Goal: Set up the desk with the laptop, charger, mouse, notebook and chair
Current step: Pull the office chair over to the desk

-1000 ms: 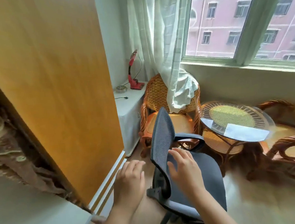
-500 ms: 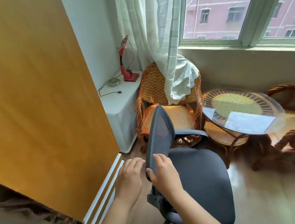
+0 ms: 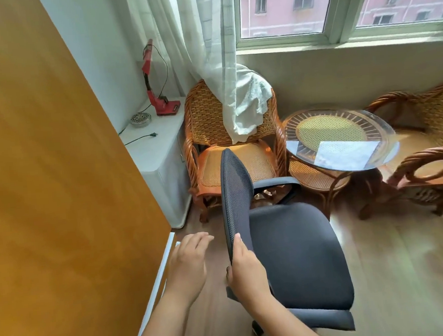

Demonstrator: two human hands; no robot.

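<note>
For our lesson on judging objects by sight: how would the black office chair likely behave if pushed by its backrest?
The office chair would probably roll easily: a caster shows below its seat, on smooth wood floor. Its thin mesh backrest, gripped by the right hand, may flex slightly. It might swivel rather than travel straight.

No legible text, label, brand or number anywhere.

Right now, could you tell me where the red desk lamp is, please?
Upper left of the head view: the red desk lamp stands on the white cabinet, left of the wicker armchair.
</note>
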